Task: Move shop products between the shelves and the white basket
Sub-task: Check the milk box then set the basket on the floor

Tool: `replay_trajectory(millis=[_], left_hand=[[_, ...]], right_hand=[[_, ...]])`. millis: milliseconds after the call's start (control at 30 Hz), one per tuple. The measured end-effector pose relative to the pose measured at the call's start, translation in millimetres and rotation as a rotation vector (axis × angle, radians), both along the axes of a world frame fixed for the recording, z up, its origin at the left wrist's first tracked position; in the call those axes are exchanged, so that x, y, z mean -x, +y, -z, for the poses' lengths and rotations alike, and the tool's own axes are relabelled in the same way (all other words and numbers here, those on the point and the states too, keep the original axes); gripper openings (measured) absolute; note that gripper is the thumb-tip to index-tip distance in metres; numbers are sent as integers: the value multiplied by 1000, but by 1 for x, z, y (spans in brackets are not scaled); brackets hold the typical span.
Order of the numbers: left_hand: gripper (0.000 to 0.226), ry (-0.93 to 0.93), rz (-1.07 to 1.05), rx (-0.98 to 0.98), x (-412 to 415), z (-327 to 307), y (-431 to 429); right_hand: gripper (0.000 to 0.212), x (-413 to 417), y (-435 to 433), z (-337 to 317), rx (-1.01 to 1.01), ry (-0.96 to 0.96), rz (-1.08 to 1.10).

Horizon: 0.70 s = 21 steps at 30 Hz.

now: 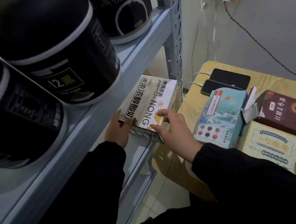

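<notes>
My left hand grips the box at its corner. My right hand, fingers bent, pinches its near edge.

Low gap beneath the tub-laden upper shelf, hemmed right by the perforated post and crowded table
</notes>
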<state>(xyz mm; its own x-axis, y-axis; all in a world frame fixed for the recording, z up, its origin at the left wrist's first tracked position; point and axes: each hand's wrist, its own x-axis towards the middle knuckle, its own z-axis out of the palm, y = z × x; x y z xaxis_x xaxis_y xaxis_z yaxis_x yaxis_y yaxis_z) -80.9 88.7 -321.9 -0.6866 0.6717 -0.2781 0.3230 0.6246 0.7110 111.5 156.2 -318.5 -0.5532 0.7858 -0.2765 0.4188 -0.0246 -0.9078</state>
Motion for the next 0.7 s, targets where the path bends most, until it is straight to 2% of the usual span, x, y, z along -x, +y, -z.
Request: replay_trajectory(millis=[233,333,433,600,700], left_hand=[[58,28,19,12,-1,-1,2],[66,127,69,46,-15,-15,-4],[71,321,210,53,-32,-27,-21],[71,553,563,7,-71,-42,-58],[81,690,803,-20,-103,-44,-76]], right_hand=[[37,-7,5,-5,-41,1,-21],[50,-18,-1,-15,-103,-53,-79],[66,-40,-22,-26,-235,-168,-109],[65,-87,-68,-33,-516,-368,-119],[68,-113,-98,-30,-688,-496,-75]])
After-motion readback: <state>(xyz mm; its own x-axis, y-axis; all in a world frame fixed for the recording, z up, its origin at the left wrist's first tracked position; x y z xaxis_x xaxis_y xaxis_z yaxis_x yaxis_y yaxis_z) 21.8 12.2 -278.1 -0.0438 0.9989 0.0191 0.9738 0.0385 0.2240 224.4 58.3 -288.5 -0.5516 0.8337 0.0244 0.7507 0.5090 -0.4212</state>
